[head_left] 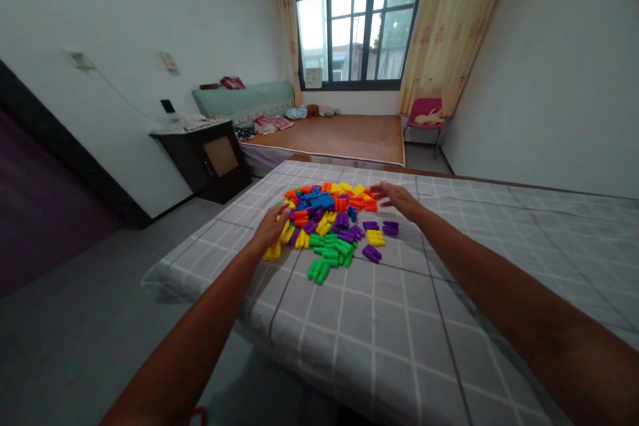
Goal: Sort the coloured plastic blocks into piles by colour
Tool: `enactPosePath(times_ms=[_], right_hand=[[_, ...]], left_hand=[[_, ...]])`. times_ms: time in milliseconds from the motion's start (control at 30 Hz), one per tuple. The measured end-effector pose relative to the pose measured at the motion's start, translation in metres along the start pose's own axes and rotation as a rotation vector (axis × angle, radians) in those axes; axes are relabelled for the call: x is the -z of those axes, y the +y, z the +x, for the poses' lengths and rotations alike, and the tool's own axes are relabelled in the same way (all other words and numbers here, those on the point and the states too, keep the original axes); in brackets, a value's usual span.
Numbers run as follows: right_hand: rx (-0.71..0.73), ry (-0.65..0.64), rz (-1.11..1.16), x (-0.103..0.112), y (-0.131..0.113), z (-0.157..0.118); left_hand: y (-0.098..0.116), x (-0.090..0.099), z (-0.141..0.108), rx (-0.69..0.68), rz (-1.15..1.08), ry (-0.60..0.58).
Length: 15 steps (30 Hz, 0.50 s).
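A heap of plastic toy building pieces lies on the checked cloth, each shaped like joined rounded rods. Blue pieces (319,200) sit on top of the pile, with orange pieces (362,202) at its right and green pieces (332,249) at the front. My left hand (272,226) rests against the pile's left side, fingers apart beside yellow pieces (287,233); some fingertips are hard to make out. At the right edge, my right hand (397,198) spreads its fingers next to the orange pieces, holding nothing. Loose purple pieces (390,227) lie nearer me.
The grey checked cloth (379,319) covers the surface under the pile and drops over its left edge. Beyond stands a low bed (344,136) below the window. A dark cabinet (214,160) is at the left, and a red chair (426,113) at the back right.
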State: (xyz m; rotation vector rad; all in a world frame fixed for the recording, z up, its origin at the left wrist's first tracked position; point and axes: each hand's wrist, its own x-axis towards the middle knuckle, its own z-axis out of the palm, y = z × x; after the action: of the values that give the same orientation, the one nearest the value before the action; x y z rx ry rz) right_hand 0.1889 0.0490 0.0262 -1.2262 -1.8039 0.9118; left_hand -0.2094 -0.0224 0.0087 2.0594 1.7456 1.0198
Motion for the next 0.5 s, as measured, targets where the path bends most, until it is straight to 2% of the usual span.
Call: enactPosePath(times_ms=[67, 133, 200, 267, 367, 500], right_hand=[[0.000, 0.109, 0.002, 0.006, 0.006, 0.013], [-0.069, 0.181, -0.229, 0.018, 0.019, 0.027], [-0.155, 0.156, -0.463, 0.026, 0.034, 0.042], [-0.207, 0.078, -0.570, 0.025, 0.044, 0.056], [-0.190, -0.019, -0.579, 0.005, 0.043, 0.076], [-0.084, -0.148, -0.537, -0.034, 0.024, 0.097]], left_hand=[[-0.003, 0.001, 0.007, -0.019, 0.074, 0.091], [-0.012, 0.006, 0.017, 0.010, 0.145, 0.138], [-0.024, 0.012, 0.028, 0.073, 0.177, 0.101], [-0.034, 0.014, 0.038, 0.135, 0.187, 0.039], [-0.036, 0.008, 0.051, 0.165, 0.187, -0.017], [-0.014, -0.012, 0.061, 0.112, 0.055, -0.058]])
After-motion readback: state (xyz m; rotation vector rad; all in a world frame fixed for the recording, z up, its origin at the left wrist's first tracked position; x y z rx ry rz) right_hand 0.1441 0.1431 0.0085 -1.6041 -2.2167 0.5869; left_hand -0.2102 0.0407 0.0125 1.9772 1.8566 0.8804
